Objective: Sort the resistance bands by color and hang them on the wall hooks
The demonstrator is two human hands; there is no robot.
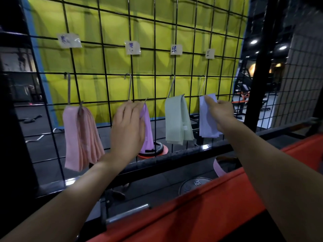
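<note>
From the head camera, a black wire grid panel (pixel 157 55) stands in front of a yellow-green backdrop (pixel 113 23), with four metal S-hooks hung along one wire and a paper label taped above each. On the leftmost hook (pixel 69 88) hangs a thick bunch of pink resistance bands (pixel 80 137). The left hand (pixel 128 126) reaches to the second hook (pixel 129 86), its fingers curled around the top of the purple bands (pixel 147 131) that hang there. The third hook (pixel 172 86) carries folded pale green bands (pixel 178 119). At the fourth hook (pixel 202 84), the right hand (pixel 221 113) pinches the upper edge of the lavender-blue bands (pixel 207 119) between thumb and fingers. Lower right, one more pink band (pixel 217 167) lies loose behind an orange padded edge (pixel 192 203), near a black weight plate (pixel 194 185) marked 15.
</note>
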